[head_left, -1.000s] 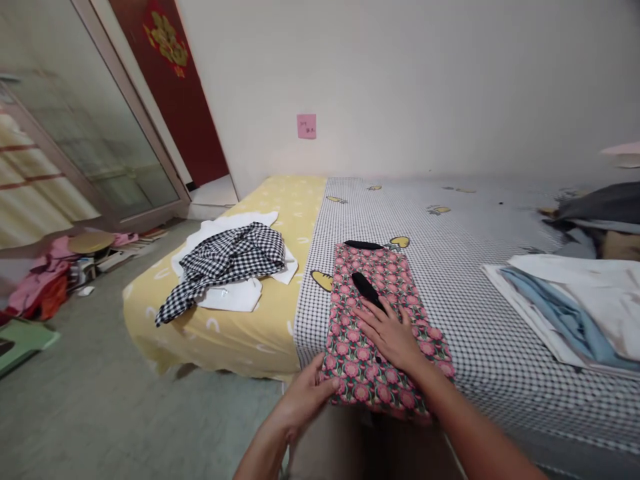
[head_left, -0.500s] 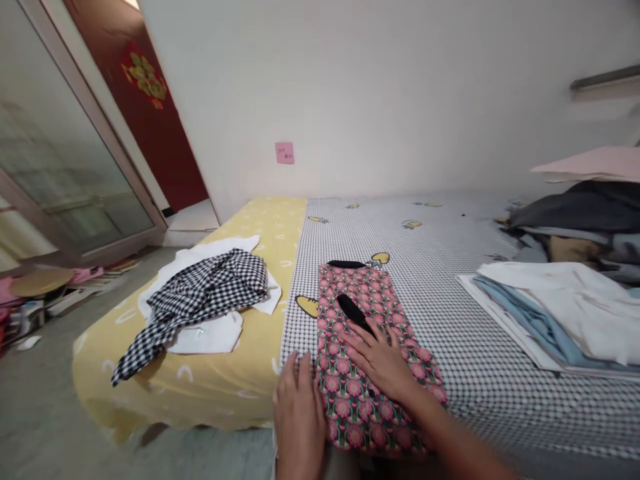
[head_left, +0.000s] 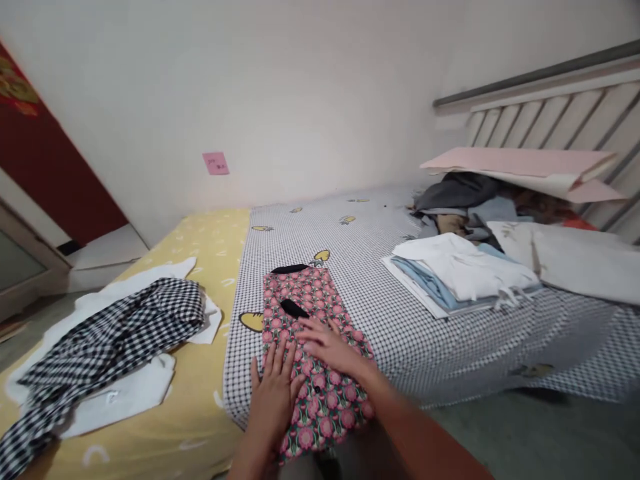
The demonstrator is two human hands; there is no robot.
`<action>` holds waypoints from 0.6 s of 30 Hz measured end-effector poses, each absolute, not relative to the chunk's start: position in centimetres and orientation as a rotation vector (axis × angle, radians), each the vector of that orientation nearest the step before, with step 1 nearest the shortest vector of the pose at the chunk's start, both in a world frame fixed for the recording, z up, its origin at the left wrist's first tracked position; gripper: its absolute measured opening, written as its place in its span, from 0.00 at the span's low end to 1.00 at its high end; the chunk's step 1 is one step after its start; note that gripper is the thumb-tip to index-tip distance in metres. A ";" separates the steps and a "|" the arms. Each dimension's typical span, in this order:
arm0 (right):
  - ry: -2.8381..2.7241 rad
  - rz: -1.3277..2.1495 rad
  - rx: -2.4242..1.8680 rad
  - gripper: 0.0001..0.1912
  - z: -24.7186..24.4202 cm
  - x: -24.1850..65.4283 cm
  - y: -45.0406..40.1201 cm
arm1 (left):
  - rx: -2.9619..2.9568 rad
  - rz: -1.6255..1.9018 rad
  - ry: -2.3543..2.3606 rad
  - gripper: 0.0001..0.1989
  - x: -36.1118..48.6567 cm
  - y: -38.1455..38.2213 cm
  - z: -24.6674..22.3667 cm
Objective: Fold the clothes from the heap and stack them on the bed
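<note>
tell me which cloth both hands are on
The pink floral garment, folded flat on the checked sheet under the left hand and right hand; the black-and-white gingham cloth lies bunched on the yellow sheet, away from both hands.

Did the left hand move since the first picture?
Yes. The left hand has moved forward, closer to the yellow carrot print on the black-and-white checked bedsheet, and now lies on the edge of the pink floral cloth.

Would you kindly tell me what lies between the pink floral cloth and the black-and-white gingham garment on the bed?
In the head view, a yellow patterned bedsheet and then a black-and-white checked bedsheet with a yellow printed shape lie there.
</note>
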State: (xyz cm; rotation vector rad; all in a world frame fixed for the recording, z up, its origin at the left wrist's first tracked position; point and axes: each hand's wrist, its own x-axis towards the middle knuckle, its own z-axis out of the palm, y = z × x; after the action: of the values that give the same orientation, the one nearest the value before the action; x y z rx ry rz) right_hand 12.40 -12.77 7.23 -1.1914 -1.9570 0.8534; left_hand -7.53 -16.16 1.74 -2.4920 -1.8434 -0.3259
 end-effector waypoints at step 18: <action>-1.462 0.452 -1.807 0.07 4.5 21.5 -16.1 | -2.766 -0.367 -1.404 0.27 -4.0 -14.2 5.4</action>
State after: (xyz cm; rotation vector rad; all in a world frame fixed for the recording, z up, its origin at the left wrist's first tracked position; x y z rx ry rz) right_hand 21.52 -16.14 4.51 -1.8066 -1.4616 0.4522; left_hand -3.99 -14.23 5.44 -2.7663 -1.4037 -0.3671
